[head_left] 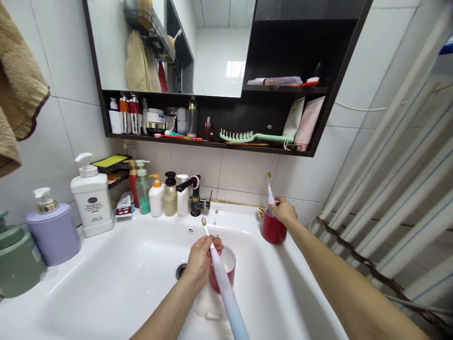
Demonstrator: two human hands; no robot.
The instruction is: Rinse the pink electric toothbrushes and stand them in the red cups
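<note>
Over the basin, my left hand is closed around the neck of an electric toothbrush, which shades from pink to light blue. Its bristles point up and away. Just behind it is a red cup with a white inside; whether my left fingers also hold its gold handle I cannot tell. On the sink's right rim stands a second red cup. My right hand is closed at its mouth on a white toothbrush, which stands upright in the cup with its head up. The lower part of that brush is hidden.
The white sink has a black faucet at the back. Several pump bottles line the left rim. A small brush head lies behind the basin. Above hangs a dark mirror cabinet. A white curtain hangs at right.
</note>
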